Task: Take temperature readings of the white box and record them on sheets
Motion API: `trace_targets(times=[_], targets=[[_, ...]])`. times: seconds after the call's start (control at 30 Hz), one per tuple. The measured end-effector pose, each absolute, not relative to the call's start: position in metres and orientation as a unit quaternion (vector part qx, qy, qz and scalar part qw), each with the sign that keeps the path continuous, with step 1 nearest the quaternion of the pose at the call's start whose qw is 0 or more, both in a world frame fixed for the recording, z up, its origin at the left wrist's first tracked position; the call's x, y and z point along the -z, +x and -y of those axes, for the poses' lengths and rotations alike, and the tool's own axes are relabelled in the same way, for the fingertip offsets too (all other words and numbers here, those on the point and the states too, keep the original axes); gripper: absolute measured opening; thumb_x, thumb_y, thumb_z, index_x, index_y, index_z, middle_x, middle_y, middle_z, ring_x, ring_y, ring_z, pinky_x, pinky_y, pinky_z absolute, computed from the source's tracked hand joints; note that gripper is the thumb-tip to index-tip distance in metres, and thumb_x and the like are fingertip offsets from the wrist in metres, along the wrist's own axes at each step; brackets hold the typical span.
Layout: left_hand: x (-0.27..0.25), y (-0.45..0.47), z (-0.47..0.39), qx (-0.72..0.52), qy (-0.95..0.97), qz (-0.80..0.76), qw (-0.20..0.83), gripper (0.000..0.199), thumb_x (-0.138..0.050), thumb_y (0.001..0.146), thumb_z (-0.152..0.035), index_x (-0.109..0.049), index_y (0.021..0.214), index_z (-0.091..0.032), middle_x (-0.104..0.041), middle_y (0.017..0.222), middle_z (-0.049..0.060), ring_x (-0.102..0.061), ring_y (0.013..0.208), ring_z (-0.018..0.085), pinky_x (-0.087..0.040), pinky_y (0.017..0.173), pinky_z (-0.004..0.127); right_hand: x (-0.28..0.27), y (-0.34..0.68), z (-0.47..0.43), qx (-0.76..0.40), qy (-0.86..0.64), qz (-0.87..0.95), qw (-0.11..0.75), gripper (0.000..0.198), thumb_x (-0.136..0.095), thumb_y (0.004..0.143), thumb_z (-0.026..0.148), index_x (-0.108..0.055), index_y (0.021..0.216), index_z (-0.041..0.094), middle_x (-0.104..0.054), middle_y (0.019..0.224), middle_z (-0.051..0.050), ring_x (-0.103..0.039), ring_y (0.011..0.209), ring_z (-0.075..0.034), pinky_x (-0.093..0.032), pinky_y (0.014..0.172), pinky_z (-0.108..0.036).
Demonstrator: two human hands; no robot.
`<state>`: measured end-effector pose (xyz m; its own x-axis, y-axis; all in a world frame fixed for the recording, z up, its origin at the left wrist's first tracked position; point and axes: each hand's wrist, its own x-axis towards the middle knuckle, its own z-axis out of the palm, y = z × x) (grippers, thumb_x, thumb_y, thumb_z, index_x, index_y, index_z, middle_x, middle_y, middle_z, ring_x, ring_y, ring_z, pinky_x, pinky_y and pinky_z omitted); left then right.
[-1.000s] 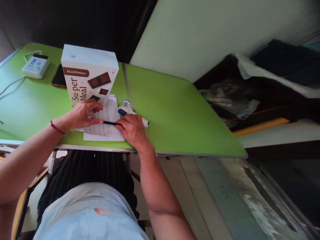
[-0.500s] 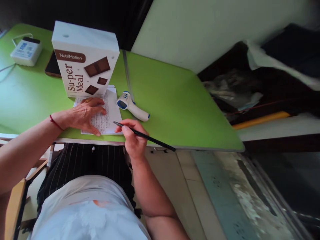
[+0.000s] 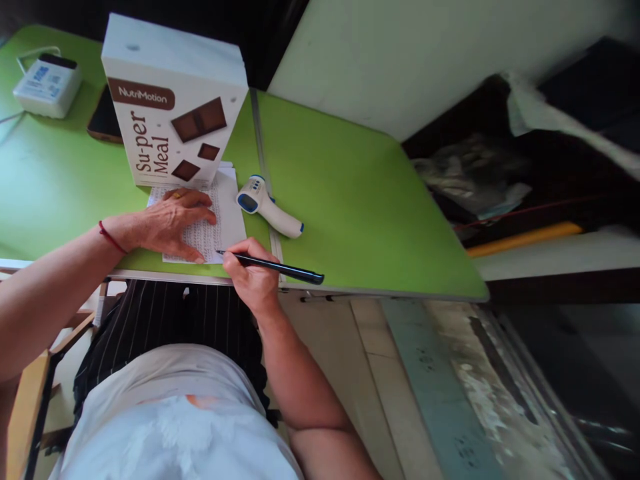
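Note:
Fingers spread, my left hand (image 3: 173, 223) lies on a sheet of paper (image 3: 229, 217) covered in rows of small dark writing. My right hand (image 3: 254, 277) grips a black pen (image 3: 280, 268), its tip close to the paper's lower right part; whether it touches I cannot tell. The far end of the sheet runs up to a white NutriMotion box (image 3: 150, 137), which stands upright just beyond my left hand. To the right of the paper lies a white and blue infrared thermometer (image 3: 270, 208).
A green table (image 3: 350, 193) carries everything, its front edge by my lap. A dark phone (image 3: 106, 120) is partly behind the box, and a white corded device (image 3: 49, 85) sits at the far left. At right are a pale wall and a dark shelf with plastic bags (image 3: 480, 177).
My right hand has moved left and slightly toward me, bringing the pen tip down to the paper. The left hand stays spread on the sheet. The view has shifted a little.

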<state>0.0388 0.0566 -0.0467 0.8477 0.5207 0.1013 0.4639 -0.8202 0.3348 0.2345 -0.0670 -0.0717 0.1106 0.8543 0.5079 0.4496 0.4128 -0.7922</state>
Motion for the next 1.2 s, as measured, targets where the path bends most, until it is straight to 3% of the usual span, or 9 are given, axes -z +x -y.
trace_targets(times=[0.43,0.63,0.8,1.2], targets=[[0.044,0.04,-0.053,-0.126,0.942,-0.262,0.166,0.069,-0.091,0.067,-0.048,-0.069,0.126,-0.019,-0.054,0.148,0.019,-0.05,0.135,0.042,-0.034,0.117,0.06,0.07,0.235,0.068,-0.19,-0.542,0.655,0.491,0.014,-0.059,0.084,0.033,-0.057,0.071,0.025,-0.059,0.061,0.004,-0.052,0.055,-0.012,-0.048,0.059,-0.025],[0.034,0.042,-0.048,-0.083,0.943,-0.277,0.164,0.067,-0.089,0.072,-0.041,-0.067,0.131,-0.019,-0.052,0.152,0.02,-0.048,0.139,0.04,-0.035,0.117,0.059,0.07,0.236,0.067,-0.185,-0.533,0.659,0.498,0.013,-0.059,0.082,0.029,-0.056,0.07,0.025,-0.059,0.06,0.005,-0.052,0.054,-0.012,-0.047,0.058,-0.025],[0.033,0.042,-0.048,-0.086,0.942,-0.278,0.164,0.07,-0.089,0.069,-0.05,-0.068,0.129,-0.02,-0.052,0.152,0.019,-0.048,0.139,0.041,-0.036,0.116,0.06,0.069,0.237,0.067,-0.198,-0.533,0.653,0.5,0.012,-0.059,0.081,0.028,-0.055,0.07,0.025,-0.058,0.059,0.005,-0.051,0.054,-0.012,-0.047,0.057,-0.026],[0.033,0.041,-0.048,-0.089,0.943,-0.273,0.166,0.068,-0.088,0.07,-0.048,-0.068,0.128,-0.019,-0.052,0.151,0.02,-0.048,0.138,0.041,-0.034,0.118,0.059,0.069,0.236,0.067,-0.195,-0.541,0.649,0.498,0.012,-0.057,0.08,0.029,-0.054,0.068,0.025,-0.057,0.058,0.005,-0.05,0.053,-0.012,-0.048,0.058,-0.025]])
